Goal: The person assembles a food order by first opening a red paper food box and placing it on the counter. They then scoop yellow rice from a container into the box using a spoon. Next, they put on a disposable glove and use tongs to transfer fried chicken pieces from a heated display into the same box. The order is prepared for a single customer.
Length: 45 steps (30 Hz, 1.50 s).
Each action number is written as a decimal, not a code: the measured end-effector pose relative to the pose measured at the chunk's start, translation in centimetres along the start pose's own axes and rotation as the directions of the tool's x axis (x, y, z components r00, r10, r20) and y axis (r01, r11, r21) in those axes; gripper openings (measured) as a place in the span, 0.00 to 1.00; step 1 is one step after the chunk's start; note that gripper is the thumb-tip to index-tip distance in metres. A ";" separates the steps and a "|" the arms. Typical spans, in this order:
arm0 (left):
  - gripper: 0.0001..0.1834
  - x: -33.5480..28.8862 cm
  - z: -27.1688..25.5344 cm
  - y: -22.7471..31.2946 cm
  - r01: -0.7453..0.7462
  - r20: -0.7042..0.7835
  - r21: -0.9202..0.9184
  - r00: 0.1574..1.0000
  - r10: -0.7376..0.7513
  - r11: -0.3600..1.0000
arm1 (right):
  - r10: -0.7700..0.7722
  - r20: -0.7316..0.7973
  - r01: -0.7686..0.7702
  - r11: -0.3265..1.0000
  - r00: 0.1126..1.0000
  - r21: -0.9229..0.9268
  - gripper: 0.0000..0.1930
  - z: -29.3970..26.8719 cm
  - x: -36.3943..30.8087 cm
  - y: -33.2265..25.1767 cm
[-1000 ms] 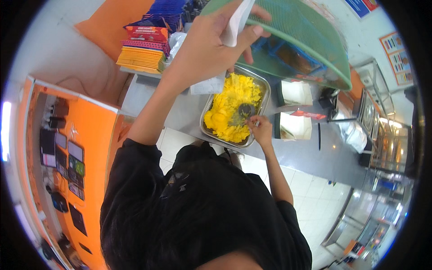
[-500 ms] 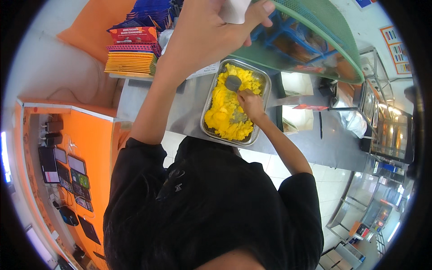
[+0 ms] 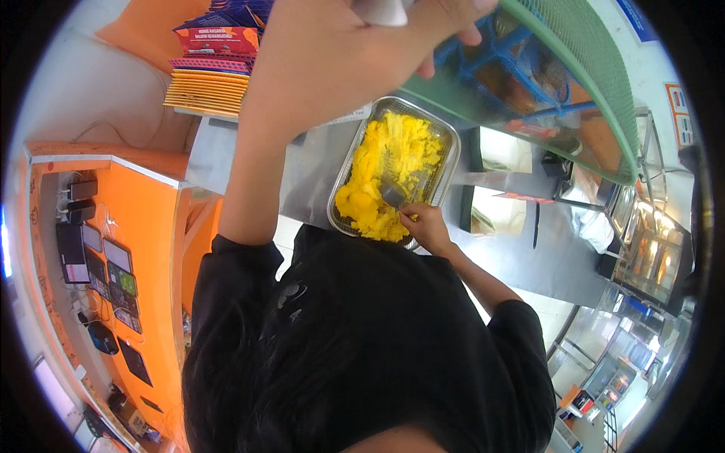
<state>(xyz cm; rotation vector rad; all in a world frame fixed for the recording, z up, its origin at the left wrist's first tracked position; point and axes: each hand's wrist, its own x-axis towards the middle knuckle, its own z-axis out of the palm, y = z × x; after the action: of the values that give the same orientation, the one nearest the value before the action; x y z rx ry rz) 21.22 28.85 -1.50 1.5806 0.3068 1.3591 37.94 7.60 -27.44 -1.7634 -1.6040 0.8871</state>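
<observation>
My left hand (image 3: 355,68) is raised close to the camera and grips the white handle (image 3: 381,9) of a green mesh food cover (image 3: 596,83), which it holds tilted above the counter. Below it, a rectangular metal tray (image 3: 453,162) holds yellow food (image 3: 385,158). At the tray's near end, my right hand (image 3: 424,226) holds a metal spoon (image 3: 393,195) with its bowl in the yellow food. My black shirt fills the lower middle of the view.
The tray rests on a steel counter (image 3: 521,257) beside two open containers (image 3: 495,211). A stack of orange and yellow booklets (image 3: 208,83) lies at the far left. An orange cabinet (image 3: 143,219) with several phones (image 3: 98,264) stands on the left, and a glass display case (image 3: 649,249) on the right.
My left hand lifted the green cover higher and nearer the camera. My right hand moved the spoon to the tray's far part, then back to its near end.
</observation>
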 end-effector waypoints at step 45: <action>0.23 0.5 0.1 2.1 0.099 0.014 0.266 0.994 -0.107 0.959 | 0.432 0.643 -0.766 0.474 0.632 0.435 0.06 -6.1 1.2 1.2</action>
<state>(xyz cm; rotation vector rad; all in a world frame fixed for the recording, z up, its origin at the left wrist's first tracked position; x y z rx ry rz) 20.65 28.13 0.47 1.7756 0.5656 1.2530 43.60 8.77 -24.82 -1.6069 -0.5655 2.0781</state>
